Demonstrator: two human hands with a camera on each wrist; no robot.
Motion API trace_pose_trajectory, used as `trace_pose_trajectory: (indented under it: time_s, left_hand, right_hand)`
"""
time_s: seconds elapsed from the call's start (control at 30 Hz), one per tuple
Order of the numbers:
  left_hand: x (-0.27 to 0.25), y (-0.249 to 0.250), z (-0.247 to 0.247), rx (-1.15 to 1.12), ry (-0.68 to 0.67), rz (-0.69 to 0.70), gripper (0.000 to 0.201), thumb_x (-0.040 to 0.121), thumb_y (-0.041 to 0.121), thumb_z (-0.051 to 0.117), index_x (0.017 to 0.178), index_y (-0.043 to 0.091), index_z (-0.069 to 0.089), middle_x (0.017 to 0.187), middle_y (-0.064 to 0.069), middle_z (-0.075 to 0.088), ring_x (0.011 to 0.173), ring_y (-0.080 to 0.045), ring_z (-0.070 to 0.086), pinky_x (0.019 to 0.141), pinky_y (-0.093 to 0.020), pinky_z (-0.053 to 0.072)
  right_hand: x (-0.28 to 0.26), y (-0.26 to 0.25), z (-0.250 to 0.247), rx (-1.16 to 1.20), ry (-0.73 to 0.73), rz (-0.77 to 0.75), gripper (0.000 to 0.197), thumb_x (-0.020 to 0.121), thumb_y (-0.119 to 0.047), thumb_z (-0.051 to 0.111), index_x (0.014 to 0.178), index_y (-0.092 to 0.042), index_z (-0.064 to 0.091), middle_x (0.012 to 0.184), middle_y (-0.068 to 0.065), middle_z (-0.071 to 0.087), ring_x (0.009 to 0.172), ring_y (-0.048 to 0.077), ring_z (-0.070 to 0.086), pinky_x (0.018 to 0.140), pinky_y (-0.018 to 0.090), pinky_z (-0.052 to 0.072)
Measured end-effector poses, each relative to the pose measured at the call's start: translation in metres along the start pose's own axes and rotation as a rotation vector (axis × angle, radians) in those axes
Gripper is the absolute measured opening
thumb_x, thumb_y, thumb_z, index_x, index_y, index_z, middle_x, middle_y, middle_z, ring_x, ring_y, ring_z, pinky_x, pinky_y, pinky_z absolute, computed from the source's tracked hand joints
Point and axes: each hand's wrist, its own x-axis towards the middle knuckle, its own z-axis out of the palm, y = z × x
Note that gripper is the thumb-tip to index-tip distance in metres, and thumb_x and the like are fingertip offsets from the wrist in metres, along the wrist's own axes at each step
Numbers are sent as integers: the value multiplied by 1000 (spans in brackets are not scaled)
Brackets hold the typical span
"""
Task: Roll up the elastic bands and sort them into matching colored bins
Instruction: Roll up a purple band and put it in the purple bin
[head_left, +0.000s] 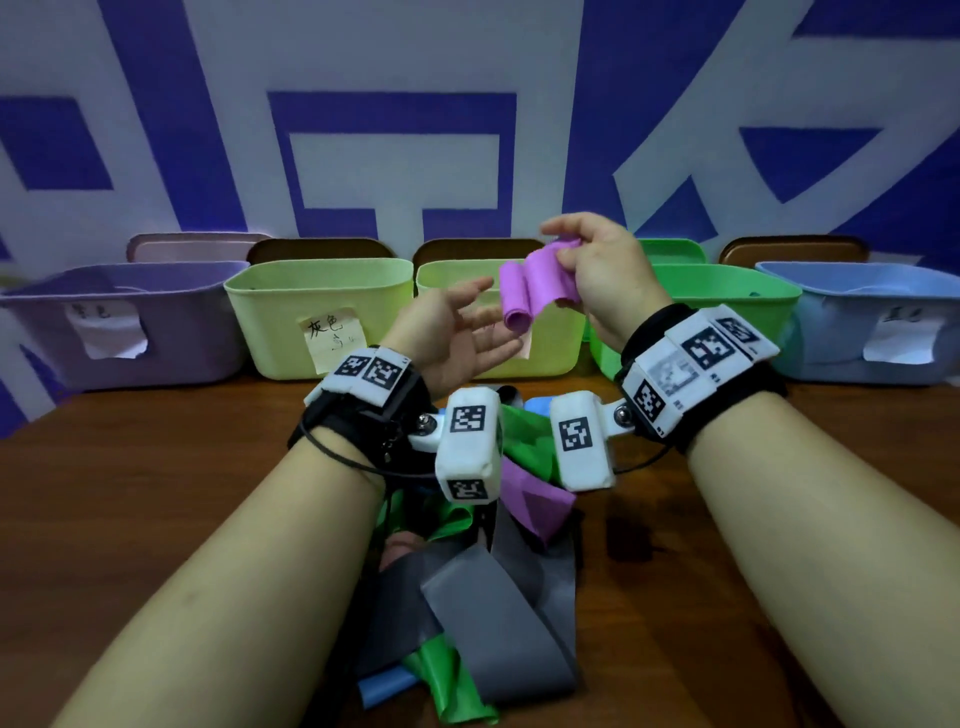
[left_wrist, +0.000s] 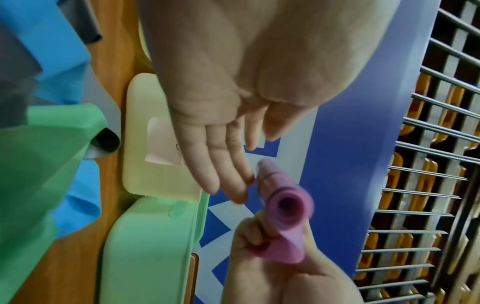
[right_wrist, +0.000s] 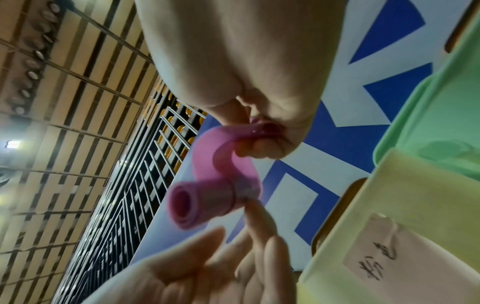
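Observation:
A pink elastic band (head_left: 530, 293), partly rolled, hangs in the air above the bins. My right hand (head_left: 597, 270) pinches its loose upper end, and the rolled part (right_wrist: 197, 202) dangles below. My left hand (head_left: 467, 332) is just left of the roll, palm up, fingers (left_wrist: 223, 172) straight and spread, holding nothing; a fingertip is close to the roll (left_wrist: 288, 205), and contact is unclear. A pile of loose bands lies on the wooden table (head_left: 156, 467) under my wrists: grey (head_left: 493, 623), green (head_left: 452, 680), blue (head_left: 384, 686) and pink (head_left: 535, 499).
A row of bins stands at the table's far edge: purple (head_left: 119, 332), yellow-green with a paper label (head_left: 317, 317), a second yellow-green one (head_left: 550, 353), green (head_left: 727, 291) and light blue (head_left: 872, 322). A blue-and-white wall rises behind them.

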Motion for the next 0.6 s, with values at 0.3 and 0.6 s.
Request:
trace_pose_trajectory:
  time_s: [0.3,0.6]
  left_hand:
    - [-80,36,14,143,9,320,20,91,9,60,109,9,51,52,1,55,41,-5,49,41,-15,43]
    - [-139,45,8,243,168,181,12,91,9,51,86,17,44,74,-4,50,56,-14,51,51,-24,45]
  right_hand:
    - [-42,-73,13,-108,36,-99,34,88,12,39,99,-14,60,86,-7,52,83,14,51,81,31,46]
    - [-78,-94,13,-212,3,-4,34,89,8,42,103,-16,63,91,-5,51,78,19,55,77,37,52]
